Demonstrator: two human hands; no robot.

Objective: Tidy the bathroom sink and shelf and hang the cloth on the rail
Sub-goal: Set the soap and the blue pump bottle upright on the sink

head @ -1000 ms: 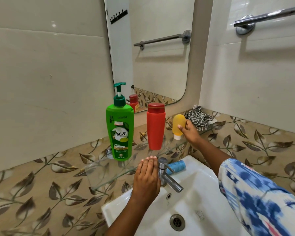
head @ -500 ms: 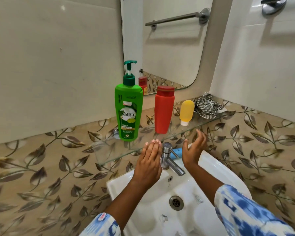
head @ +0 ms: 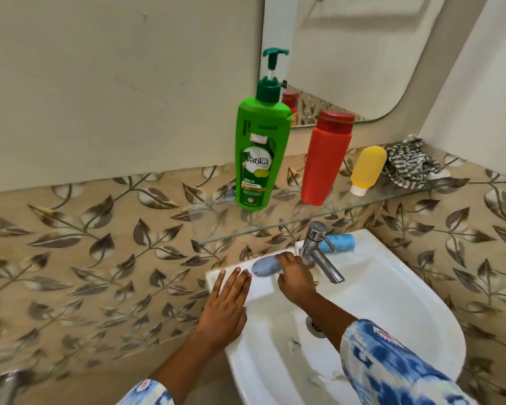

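Observation:
On the glass shelf (head: pixel 278 225) stand a green pump bottle (head: pixel 260 159), a red bottle (head: pixel 323 159) and a small yellow bottle (head: pixel 366 168) upside down on its cap. A striped cloth (head: pixel 411 163) lies crumpled at the shelf's right end. A grey-blue soap bar (head: pixel 265 266) lies on the back rim of the white sink (head: pixel 392 290), left of the tap (head: pixel 319 252). My right hand (head: pixel 295 277) has its fingers on the soap bar. My left hand (head: pixel 227 305) lies flat on the sink's left rim, fingers together, holding nothing. A blue tube (head: pixel 341 242) lies behind the tap.
A mirror (head: pixel 362 54) hangs above the shelf. Leaf-patterned tiles cover the wall around the sink. The drain (head: pixel 316 325) sits in the basin below the tap spout. The rail is out of view.
My right hand has left the yellow bottle on the shelf, crossed in front of the tap and landed on the soap bar. My left hand slid left along the rim. The view tilted down.

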